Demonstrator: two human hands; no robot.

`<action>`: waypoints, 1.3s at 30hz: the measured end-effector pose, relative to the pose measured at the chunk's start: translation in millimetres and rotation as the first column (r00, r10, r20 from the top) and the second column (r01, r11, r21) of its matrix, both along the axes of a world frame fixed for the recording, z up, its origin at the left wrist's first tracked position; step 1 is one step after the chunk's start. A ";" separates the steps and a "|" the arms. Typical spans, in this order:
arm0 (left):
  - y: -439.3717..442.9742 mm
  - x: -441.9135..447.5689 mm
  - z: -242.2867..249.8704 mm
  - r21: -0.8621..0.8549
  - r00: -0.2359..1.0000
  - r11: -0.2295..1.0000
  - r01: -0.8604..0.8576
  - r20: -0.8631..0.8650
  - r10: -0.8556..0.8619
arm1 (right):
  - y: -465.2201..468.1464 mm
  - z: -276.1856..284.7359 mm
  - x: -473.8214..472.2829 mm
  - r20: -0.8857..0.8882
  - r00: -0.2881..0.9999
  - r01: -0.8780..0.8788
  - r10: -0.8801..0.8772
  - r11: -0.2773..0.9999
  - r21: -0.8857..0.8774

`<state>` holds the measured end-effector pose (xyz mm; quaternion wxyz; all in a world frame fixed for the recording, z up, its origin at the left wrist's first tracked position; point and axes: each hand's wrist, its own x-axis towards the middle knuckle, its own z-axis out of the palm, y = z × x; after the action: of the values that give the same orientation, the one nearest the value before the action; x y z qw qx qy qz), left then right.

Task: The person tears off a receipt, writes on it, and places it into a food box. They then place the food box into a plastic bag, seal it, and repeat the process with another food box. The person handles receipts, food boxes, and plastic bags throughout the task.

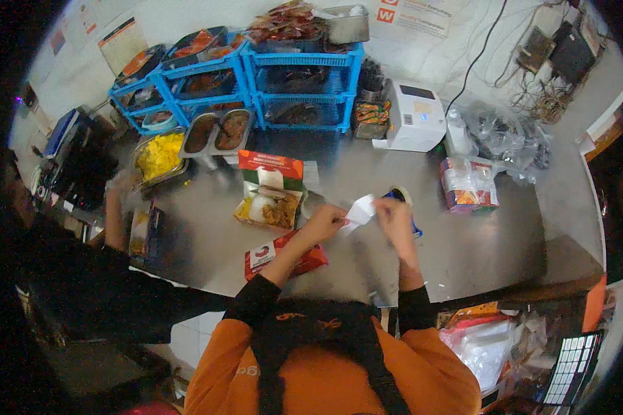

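Between my hands is a small white paper slip [361,210]. My left hand [326,223] pinches its lower left end, and my right hand [393,213] has its fingers at the upper right edge. Behind my right hand, partly hidden, lies a blue tape dispenser [416,228] with a roll. Left of my hands stands an open printed food box [271,168] with rice and brown food in it. Nearer to me, a red and white carton [262,255] lies partly under my left forearm.
Blue plastic racks [303,97] stand along the wall, beside a white label printer [416,116]. Metal trays of sauce [218,132] and a tray of yellow food [161,155] are at the left, near a co-worker's arm [115,218]. Wrapped cartons [468,184] lie at the right.
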<state>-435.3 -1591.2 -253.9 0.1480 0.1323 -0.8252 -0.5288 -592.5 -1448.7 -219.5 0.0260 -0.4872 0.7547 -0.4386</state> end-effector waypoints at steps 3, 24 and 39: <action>-9.3 34.6 13.9 -0.148 0.998 0.989 0.004 0.062 0.005 | 11.2 1.0 -22.4 0.348 0.917 0.261 -0.194 0.953 -0.156; 18.7 155.3 -12.0 -0.481 0.779 0.877 0.022 0.558 0.286 | 39.8 -65.0 78.3 0.506 0.859 -0.056 0.077 0.997 -0.057; 16.1 170.1 -10.6 -0.330 0.773 0.944 0.010 0.602 0.202 | 13.4 -79.0 134.7 0.253 0.967 0.000 0.028 0.994 -0.112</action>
<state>-265.2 -1575.1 -264.6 -0.0893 0.3180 -0.8923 -0.3077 -457.8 -1435.3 -298.5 0.0984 -0.4331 0.7162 -0.5383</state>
